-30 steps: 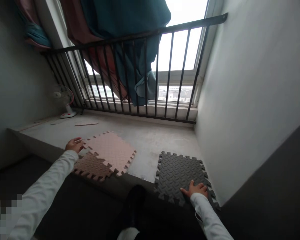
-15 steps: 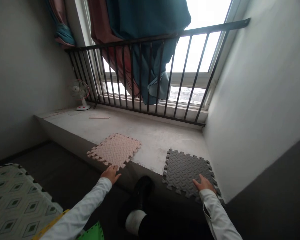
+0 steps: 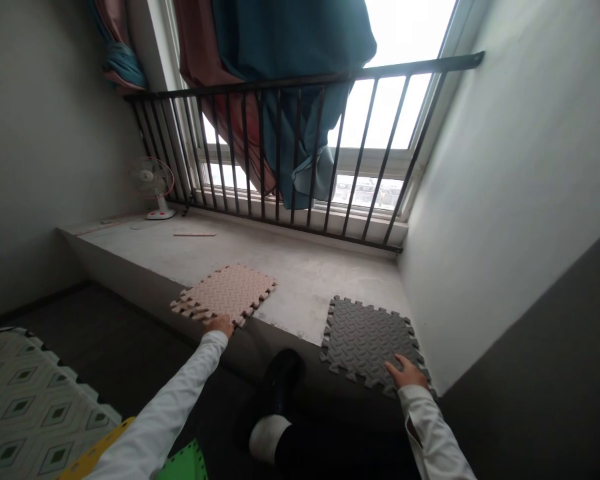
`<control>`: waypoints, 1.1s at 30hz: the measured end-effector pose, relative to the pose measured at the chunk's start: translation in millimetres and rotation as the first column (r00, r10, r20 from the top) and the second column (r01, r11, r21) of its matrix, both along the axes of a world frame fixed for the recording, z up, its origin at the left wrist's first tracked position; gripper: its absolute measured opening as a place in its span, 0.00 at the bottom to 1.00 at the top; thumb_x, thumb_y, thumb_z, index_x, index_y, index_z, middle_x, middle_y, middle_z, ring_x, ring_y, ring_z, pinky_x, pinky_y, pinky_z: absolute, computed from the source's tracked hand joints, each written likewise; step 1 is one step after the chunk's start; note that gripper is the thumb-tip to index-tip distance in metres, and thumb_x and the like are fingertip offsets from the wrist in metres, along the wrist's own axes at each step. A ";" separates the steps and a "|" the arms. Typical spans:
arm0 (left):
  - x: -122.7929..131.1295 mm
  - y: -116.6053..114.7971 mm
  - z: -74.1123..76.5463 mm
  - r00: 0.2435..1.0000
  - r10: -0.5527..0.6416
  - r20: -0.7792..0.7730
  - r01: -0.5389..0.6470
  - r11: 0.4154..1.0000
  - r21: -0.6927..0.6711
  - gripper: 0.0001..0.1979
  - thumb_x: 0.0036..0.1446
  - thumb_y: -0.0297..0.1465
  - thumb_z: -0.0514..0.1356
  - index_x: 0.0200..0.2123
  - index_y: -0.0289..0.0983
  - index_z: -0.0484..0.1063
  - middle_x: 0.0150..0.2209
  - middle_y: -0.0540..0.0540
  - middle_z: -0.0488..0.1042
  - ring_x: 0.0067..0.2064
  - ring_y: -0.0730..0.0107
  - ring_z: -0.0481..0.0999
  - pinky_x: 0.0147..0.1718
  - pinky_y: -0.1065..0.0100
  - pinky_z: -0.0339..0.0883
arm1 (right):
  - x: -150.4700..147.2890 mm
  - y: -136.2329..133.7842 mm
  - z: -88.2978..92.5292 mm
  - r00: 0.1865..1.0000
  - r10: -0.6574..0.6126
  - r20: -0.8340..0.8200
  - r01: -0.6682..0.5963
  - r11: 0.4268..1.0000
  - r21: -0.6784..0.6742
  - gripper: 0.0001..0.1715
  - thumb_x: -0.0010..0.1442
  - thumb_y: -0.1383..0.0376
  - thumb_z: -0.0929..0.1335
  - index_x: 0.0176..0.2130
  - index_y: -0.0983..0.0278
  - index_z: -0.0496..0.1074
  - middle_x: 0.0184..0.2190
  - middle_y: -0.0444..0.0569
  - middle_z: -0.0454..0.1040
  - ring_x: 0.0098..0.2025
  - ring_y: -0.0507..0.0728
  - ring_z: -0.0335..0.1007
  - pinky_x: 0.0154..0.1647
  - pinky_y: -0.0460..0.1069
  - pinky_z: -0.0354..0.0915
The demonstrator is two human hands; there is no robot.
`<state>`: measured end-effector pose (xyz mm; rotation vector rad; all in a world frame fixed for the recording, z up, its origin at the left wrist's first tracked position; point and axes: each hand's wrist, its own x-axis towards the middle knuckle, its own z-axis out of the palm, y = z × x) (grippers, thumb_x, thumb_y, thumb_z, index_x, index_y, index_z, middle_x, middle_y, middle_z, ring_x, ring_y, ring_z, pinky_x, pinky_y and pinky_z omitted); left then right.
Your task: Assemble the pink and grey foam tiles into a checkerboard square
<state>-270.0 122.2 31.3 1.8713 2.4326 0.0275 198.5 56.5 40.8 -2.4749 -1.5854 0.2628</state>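
Observation:
A beige-pink foam puzzle mat (image 3: 233,290) with toothed edges lies on the window ledge, its near edge jutting past the ledge's front. A second layer of teeth shows under its left side. My left hand (image 3: 221,325) is closed on that near edge, the fingers partly hidden. To the right, a dark grey foam puzzle mat (image 3: 365,340) lies against the right wall and also overhangs the ledge. My right hand (image 3: 409,375) rests on its near right part, thumb and fingers spread.
Black railing (image 3: 280,153) fences the window, with a teal and pink curtain (image 3: 290,40) behind it. A small fan (image 3: 155,187) and a thin strip (image 3: 195,235) stand and lie on the ledge (image 3: 300,267). A patterned mat (image 3: 35,407), yellow and green pieces (image 3: 185,460) are at lower left.
My left hand has moved forward and closed on the near edge of the pink mat, where a lower layer now shows. My right hand stays spread on the grey mat.

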 end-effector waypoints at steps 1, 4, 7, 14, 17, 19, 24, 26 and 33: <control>-1.9 0.3 -0.3 1.000 0.014 0.005 -0.014 1.000 0.004 0.12 0.49 0.32 0.50 0.35 0.34 0.68 0.42 0.39 0.70 0.43 0.64 0.69 0.39 0.68 0.60 | 0.9 0.8 0.8 1.000 0.006 -0.024 -0.007 0.999 -0.033 0.24 0.49 0.59 0.61 0.46 0.65 0.66 0.42 0.52 0.70 0.43 0.57 0.66 0.42 0.48 0.62; -5.3 -1.1 -1.9 0.999 0.044 0.016 -0.044 0.999 0.012 0.12 0.49 0.33 0.50 0.33 0.36 0.69 0.40 0.40 0.72 0.42 0.66 0.69 0.37 0.69 0.61 | 3.1 3.0 1.7 0.996 0.032 -0.084 -0.041 0.994 -0.105 0.26 0.50 0.59 0.60 0.48 0.65 0.64 0.45 0.52 0.69 0.45 0.57 0.65 0.44 0.47 0.61; -3.5 -5.3 -4.0 0.998 0.055 0.015 -0.056 0.998 0.020 0.12 0.49 0.34 0.50 0.34 0.37 0.69 0.39 0.41 0.72 0.42 0.65 0.69 0.37 0.68 0.61 | 5.5 4.5 -0.7 0.992 0.061 -0.111 -0.074 0.990 -0.119 0.26 0.49 0.59 0.60 0.47 0.66 0.65 0.45 0.51 0.68 0.46 0.56 0.64 0.45 0.46 0.60; 13.7 -10.2 -0.5 0.996 -0.044 -0.074 0.035 0.992 -0.124 0.24 0.48 0.34 0.48 0.51 0.47 0.58 0.43 0.41 0.69 0.43 0.61 0.69 0.36 0.63 0.62 | 5.4 4.2 -14.7 0.995 0.044 -0.094 -0.050 0.997 -0.057 0.23 0.48 0.59 0.61 0.44 0.64 0.68 0.41 0.50 0.71 0.43 0.56 0.67 0.43 0.47 0.61; 19.2 -3.9 4.1 0.994 -0.086 -0.065 0.073 0.980 -0.187 0.25 0.49 0.34 0.48 0.53 0.47 0.55 0.43 0.41 0.70 0.44 0.59 0.69 0.37 0.62 0.62 | 1.8 2.7 -21.3 0.999 0.023 -0.048 -0.022 1.000 0.004 0.21 0.49 0.59 0.61 0.42 0.63 0.68 0.39 0.49 0.72 0.42 0.56 0.67 0.42 0.47 0.61; 21.4 1.5 5.9 0.994 -0.099 -0.054 0.084 0.970 -0.227 0.25 0.49 0.34 0.48 0.53 0.50 0.54 0.44 0.43 0.70 0.44 0.59 0.69 0.38 0.61 0.61 | 0.1 1.8 -23.4 0.999 0.015 -0.034 -0.015 1.000 0.016 0.20 0.49 0.59 0.61 0.42 0.62 0.68 0.39 0.49 0.73 0.42 0.56 0.67 0.42 0.47 0.61; 24.2 9.5 7.5 0.992 -0.120 -0.034 0.106 0.957 -0.269 0.22 0.50 0.34 0.46 0.50 0.54 0.58 0.45 0.45 0.70 0.44 0.57 0.69 0.38 0.59 0.61 | -0.2 0.7 -21.3 0.998 0.038 -0.044 -0.039 0.999 -0.013 0.21 0.50 0.61 0.60 0.43 0.65 0.68 0.40 0.51 0.72 0.43 0.57 0.67 0.43 0.47 0.60; 24.8 10.2 9.5 0.994 -0.106 -0.017 0.098 0.963 -0.250 0.21 0.50 0.35 0.46 0.49 0.53 0.61 0.45 0.45 0.70 0.44 0.57 0.69 0.38 0.59 0.61 | 0.9 0.5 -20.5 0.998 0.041 -0.049 -0.042 0.999 -0.020 0.21 0.50 0.61 0.60 0.43 0.65 0.68 0.40 0.52 0.72 0.43 0.57 0.67 0.43 0.47 0.61; 25.8 12.2 19.9 0.999 -0.042 0.018 0.046 0.967 -0.252 0.22 0.50 0.34 0.46 0.50 0.50 0.60 0.48 0.44 0.68 0.46 0.57 0.68 0.40 0.60 0.60 | 4.6 0.8 -23.2 0.998 0.038 -0.054 -0.039 0.999 -0.014 0.20 0.49 0.60 0.61 0.42 0.62 0.69 0.39 0.50 0.73 0.42 0.57 0.68 0.42 0.48 0.62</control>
